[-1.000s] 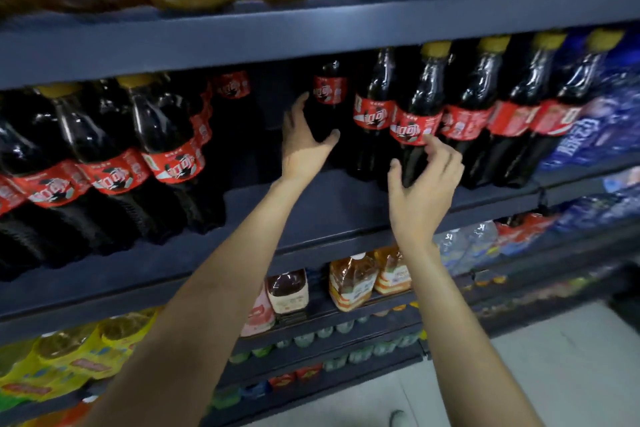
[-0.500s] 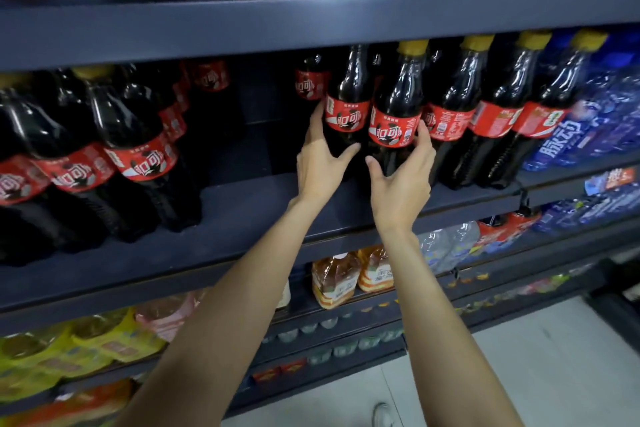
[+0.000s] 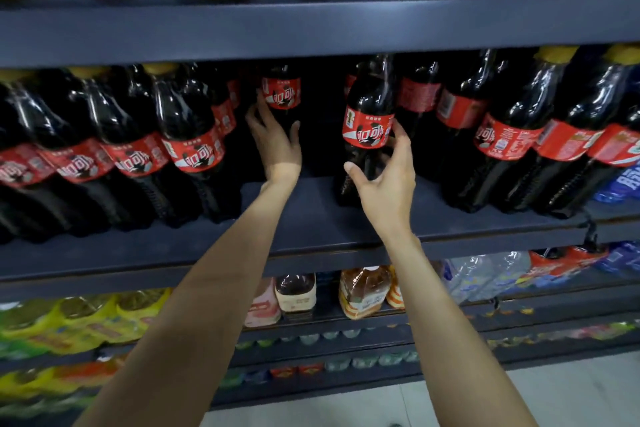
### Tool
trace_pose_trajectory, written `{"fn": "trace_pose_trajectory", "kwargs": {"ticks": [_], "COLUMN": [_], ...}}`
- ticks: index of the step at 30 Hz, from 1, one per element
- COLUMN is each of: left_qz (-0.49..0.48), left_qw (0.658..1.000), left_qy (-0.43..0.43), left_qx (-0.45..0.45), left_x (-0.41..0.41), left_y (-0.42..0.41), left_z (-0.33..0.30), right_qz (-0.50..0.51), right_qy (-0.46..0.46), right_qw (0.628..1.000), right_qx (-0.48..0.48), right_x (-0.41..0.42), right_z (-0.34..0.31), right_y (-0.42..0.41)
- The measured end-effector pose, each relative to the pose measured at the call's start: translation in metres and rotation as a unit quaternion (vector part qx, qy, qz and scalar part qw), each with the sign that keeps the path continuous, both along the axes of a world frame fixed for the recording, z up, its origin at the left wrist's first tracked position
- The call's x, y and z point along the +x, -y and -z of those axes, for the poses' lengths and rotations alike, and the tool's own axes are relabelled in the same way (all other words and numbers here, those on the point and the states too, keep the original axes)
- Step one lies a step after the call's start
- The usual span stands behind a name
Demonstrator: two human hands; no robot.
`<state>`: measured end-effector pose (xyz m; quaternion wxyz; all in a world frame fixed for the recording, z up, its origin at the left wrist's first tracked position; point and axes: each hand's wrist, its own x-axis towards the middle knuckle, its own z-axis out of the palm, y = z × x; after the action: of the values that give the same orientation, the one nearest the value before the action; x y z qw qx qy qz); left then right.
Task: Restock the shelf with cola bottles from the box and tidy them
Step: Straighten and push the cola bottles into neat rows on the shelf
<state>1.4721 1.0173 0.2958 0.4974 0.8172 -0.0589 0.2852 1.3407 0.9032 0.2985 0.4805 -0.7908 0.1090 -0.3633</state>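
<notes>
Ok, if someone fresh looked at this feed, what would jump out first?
Two bare arms reaching to the cola shelf: the left hand wraps a bottle set far back, and the right hand grips a nearer cola bottle in the middle gap. Then the rows of red-labelled cola bottles on both sides.

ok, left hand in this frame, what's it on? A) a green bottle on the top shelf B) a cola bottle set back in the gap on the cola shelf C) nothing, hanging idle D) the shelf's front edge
B: the left hand wraps its fingers and thumb around the lower body of the set-back cola bottle in the gap on the cola shelf.
</notes>
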Motion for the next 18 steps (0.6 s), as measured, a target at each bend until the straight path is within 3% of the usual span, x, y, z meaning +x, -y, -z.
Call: {"fn": "trace_pose_trajectory", "kwargs": {"ticks": [6, 10, 12, 18], "left_qz": [-0.053, -0.115, -0.089, 0.068], "left_qw": [0.998, 0.992, 0.994, 0.995], "left_qy": [0.005, -0.028, -0.034, 0.036], "left_qx": [-0.017, 0.046, 0.058, -0.063], "left_x": [0.007, -0.005, -0.02, -0.091], "left_y": [0.01, 0.005, 0.003, -0.025], "left_z": [0.005, 0.007, 0.006, 0.009], "right_qz": [-0.033, -0.048, -0.063, -0.161], "right_qy": [-0.009, -0.018, -0.017, -0.007], "right_qw": [0.999, 0.998, 0.997, 0.987], "right_qx": [-0.024, -0.042, -0.051, -0.023], "right_x": [0.014, 0.023, 0.029, 0.056], "right_z": [-0.002, -0.004, -0.005, -0.005], "right_y": [-0.004, -0.005, -0.007, -0.025]}}
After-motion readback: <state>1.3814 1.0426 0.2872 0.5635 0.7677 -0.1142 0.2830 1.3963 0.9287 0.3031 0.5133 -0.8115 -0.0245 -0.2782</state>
